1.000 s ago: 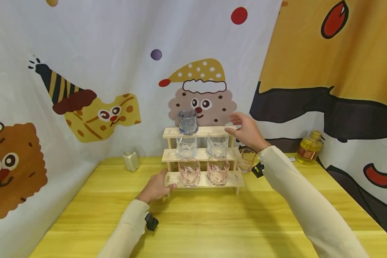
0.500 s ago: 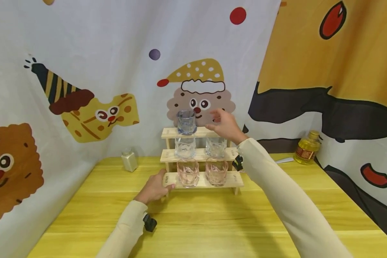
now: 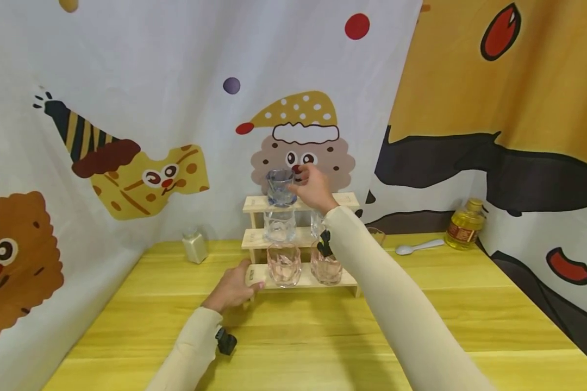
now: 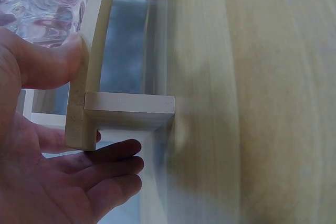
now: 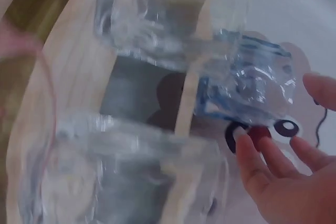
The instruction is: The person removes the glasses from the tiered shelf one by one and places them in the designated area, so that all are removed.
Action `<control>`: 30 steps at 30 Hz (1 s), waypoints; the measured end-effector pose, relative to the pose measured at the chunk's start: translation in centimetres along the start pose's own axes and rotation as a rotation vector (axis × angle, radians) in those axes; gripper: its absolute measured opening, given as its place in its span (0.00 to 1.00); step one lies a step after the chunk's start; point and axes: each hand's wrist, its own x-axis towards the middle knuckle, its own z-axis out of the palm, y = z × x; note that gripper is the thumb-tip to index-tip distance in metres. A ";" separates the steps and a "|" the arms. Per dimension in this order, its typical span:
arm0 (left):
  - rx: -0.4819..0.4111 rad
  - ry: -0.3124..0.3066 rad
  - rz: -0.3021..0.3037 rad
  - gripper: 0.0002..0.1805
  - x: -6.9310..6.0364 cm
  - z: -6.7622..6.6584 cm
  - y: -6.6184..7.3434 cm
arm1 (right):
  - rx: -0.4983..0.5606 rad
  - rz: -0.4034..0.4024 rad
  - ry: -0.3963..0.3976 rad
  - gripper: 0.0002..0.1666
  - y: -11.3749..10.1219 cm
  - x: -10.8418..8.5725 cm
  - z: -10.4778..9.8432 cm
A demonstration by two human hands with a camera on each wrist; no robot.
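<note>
A three-step wooden rack (image 3: 255,238) bears glasses: a blue one (image 3: 280,190) on the top step, clear ones (image 3: 280,227) in the middle, pink ones (image 3: 284,267) at the bottom. My left hand (image 3: 232,287) grips the left end of the bottom step; in the left wrist view its thumb presses the board (image 4: 90,51) from above, with fingers beneath and beside it. My right hand (image 3: 315,188) is at the right side of the blue glass, fingers spread and half bent; in the right wrist view, the blue glass (image 5: 252,80) lies just beyond the fingers, with a gap showing.
A small white-filled jar (image 3: 194,246) stands left of the rack. To the right are a white spoon (image 3: 419,247) and a bottle of yellow oil (image 3: 464,225). Another glass (image 3: 376,235) shows partly behind my right sleeve. A printed curtain (image 3: 176,65) hangs behind the table.
My right hand has moved left above the top step, from its right end to beside the blue glass. My left hand keeps its hold on the rack.
</note>
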 end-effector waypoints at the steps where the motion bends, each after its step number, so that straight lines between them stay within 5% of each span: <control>1: 0.000 0.001 -0.001 0.38 0.0 0.0 0.0 | 0.024 0.012 0.012 0.36 0.0 0.1 0.3; 12: -0.004 -0.010 0.006 0.38 -0.2 0.4 0.4 | 0.046 0.023 0.143 0.38 -0.1 0.5 2.6; 30: -0.050 0.008 -0.003 0.36 0.0 0.0 0.3 | 0.070 0.117 0.109 0.47 -1.1 1.4 3.8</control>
